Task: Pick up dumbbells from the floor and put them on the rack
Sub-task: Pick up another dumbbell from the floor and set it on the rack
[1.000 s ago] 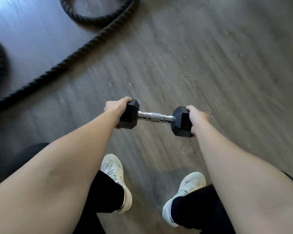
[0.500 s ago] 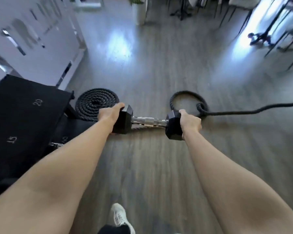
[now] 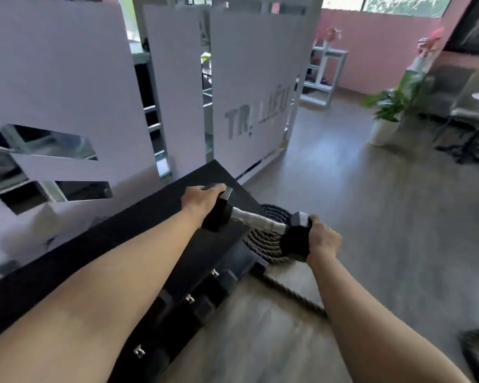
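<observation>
A black hex dumbbell with a chrome handle hangs in the air between my two hands. My left hand grips its left head and my right hand grips its right head. The dumbbell sits tilted, left end higher, above the right end of the black rack. The rack's flat top runs diagonally from lower left to centre. Several black dumbbells rest on the rack's lower shelf, partly hidden under my left forearm.
A coiled black battle rope lies on the grey floor just past the rack's end, its tail running toward me. White partition panels stand behind the rack. A potted plant and chairs stand far right.
My view has swung up and left from the floor to the rack. Both hands have carried the dumbbell up from near the floor to over the rack's right end.
</observation>
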